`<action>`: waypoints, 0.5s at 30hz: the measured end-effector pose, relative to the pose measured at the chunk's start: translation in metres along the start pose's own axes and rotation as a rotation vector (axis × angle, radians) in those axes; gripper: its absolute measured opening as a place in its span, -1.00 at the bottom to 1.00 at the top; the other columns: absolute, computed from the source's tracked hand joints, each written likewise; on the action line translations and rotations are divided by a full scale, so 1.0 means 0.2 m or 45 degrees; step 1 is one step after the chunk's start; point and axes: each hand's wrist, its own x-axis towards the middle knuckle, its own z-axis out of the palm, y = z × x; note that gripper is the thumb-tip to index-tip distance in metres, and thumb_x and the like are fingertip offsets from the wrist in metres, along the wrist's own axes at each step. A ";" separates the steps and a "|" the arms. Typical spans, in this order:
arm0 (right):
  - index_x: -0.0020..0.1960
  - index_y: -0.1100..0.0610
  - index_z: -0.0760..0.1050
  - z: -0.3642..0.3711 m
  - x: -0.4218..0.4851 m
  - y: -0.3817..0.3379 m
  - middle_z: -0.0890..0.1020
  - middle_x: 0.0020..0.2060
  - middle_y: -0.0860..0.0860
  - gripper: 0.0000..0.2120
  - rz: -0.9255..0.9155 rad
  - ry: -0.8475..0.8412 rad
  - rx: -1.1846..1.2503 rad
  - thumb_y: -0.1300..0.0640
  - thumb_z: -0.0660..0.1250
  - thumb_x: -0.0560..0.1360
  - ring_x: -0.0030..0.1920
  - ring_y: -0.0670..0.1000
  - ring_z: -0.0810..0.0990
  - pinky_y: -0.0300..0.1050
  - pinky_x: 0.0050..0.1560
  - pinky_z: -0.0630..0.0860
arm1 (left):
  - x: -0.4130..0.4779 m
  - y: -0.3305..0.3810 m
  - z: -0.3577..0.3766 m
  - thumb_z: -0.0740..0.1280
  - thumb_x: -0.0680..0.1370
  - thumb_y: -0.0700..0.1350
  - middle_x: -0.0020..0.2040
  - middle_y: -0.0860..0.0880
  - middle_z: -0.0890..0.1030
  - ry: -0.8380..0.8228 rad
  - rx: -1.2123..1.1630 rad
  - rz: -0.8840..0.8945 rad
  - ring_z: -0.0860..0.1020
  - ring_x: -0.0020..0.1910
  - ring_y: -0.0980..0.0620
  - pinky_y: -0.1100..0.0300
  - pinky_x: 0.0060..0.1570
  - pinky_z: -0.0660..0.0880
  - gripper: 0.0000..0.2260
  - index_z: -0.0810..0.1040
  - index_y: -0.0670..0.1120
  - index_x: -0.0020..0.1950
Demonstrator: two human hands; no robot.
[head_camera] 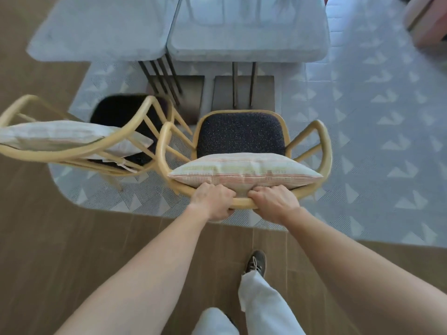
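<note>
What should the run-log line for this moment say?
left hand: grips chair top rail | right hand: grips same rail | striped cushion: against backrest | table: ahead of chair

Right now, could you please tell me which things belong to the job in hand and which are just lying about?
Job in hand: left hand, right hand, both gripping the near chair; striped cushion against its back.
Lying about: second chair, tables, rug.
</note>
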 end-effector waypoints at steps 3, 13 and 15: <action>0.21 0.02 0.51 -0.05 0.12 0.06 0.64 0.16 -0.05 -0.77 0.008 0.001 -0.015 -0.07 0.26 0.64 0.02 0.17 0.72 0.01 -0.19 0.41 | 0.12 -0.10 -0.04 0.31 0.57 0.15 0.05 -0.01 0.70 0.019 -0.013 0.012 0.68 0.02 -0.14 -0.03 -0.05 0.41 -0.83 0.56 0.09 0.03; 0.25 -0.03 0.51 -0.17 0.33 0.14 0.55 0.15 -0.06 -0.73 0.060 0.029 -0.066 -0.13 0.29 0.63 0.03 0.11 0.70 0.03 -0.21 0.52 | 0.35 -0.31 -0.08 0.31 0.57 0.16 0.08 -0.01 0.68 0.040 0.015 0.115 0.69 0.01 -0.16 -0.01 -0.14 0.36 -0.81 0.54 0.08 0.04; 0.26 -0.06 0.52 -0.20 0.35 0.14 0.53 0.16 -0.04 -0.70 0.095 0.036 -0.082 -0.19 0.31 0.62 0.10 0.10 0.67 0.05 -0.04 0.59 | 0.38 -0.34 -0.10 0.31 0.58 0.16 0.11 0.00 0.67 0.043 0.031 0.126 0.69 0.04 -0.15 -0.01 -0.14 0.36 -0.75 0.57 0.04 0.12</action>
